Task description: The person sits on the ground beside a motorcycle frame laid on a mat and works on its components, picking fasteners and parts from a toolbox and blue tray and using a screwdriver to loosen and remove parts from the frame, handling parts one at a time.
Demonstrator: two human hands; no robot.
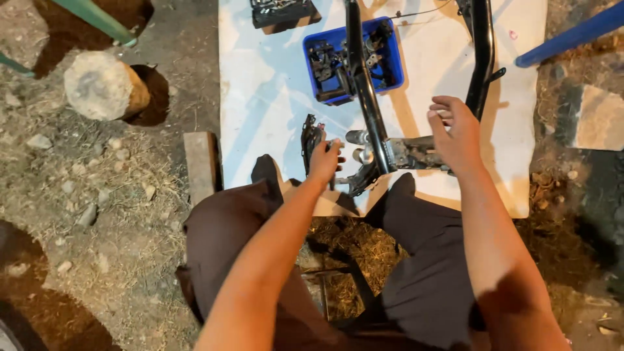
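A black metal frame (pixel 364 84) of tubes lies on a white sheet (pixel 260 97) in front of my knees. My left hand (pixel 324 159) reaches down to a small dark metal part (pixel 311 138) beside the frame's lower joint, fingers closed around or against it. Over the frame's grey cross bracket (pixel 416 153), my right hand (pixel 455 130) hovers with fingers spread and curled, holding nothing. A short silver cylinder (pixel 357 137) sticks out of the joint between the two hands.
A blue plastic tray (pixel 393 62) of dark metal parts sits on the sheet behind the frame, with a dark box (pixel 283 13) farther back. A wooden block (pixel 200 162) and a round log stump (pixel 101 84) lie left on the dirt. A blue pole (pixel 572 36) crosses top right.
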